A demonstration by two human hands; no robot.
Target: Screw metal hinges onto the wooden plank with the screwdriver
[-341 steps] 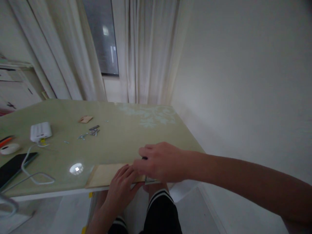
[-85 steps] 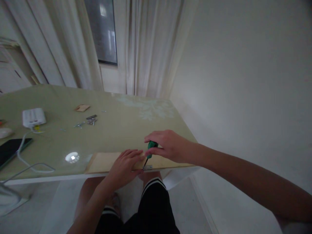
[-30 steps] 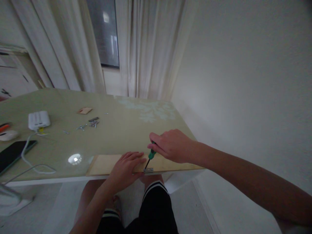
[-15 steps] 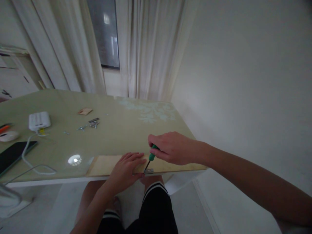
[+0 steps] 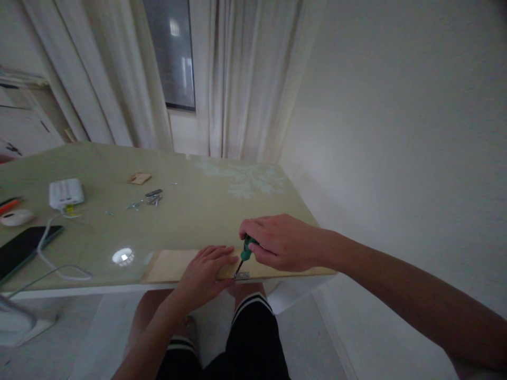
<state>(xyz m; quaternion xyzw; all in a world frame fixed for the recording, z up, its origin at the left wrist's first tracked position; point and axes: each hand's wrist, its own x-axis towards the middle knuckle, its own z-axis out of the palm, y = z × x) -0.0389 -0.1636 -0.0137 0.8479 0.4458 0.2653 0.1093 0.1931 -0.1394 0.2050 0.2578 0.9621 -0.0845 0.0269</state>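
Note:
A long pale wooden board (image 5: pixel 170 264) lies along the table's front edge. My left hand (image 5: pixel 208 268) rests on it, fingers stretched across the top and thumb by the front edge, holding it down. A small metal hinge (image 5: pixel 242 275) sits at the board's front edge, just right of that thumb. My right hand (image 5: pixel 281 240) is closed around the green handle of a screwdriver (image 5: pixel 246 252). The screwdriver slants down to the left, its tip at the hinge's left end. Whether a screw is under the tip is too small to tell.
Several loose screws (image 5: pixel 134 205) and metal hinges (image 5: pixel 153 196) lie farther back on the table (image 5: pixel 190 211), near a small wooden piece (image 5: pixel 139 178). Leftward are a white power adapter (image 5: pixel 66 193), a cable (image 5: pixel 45 248) and a dark phone (image 5: pixel 26 250). A wall (image 5: pixel 396 132) borders the right.
The view has shifted slightly. My right hand has turned a little on the screwdriver, whose tip stays at the hinge. My left hand keeps its place on the board.

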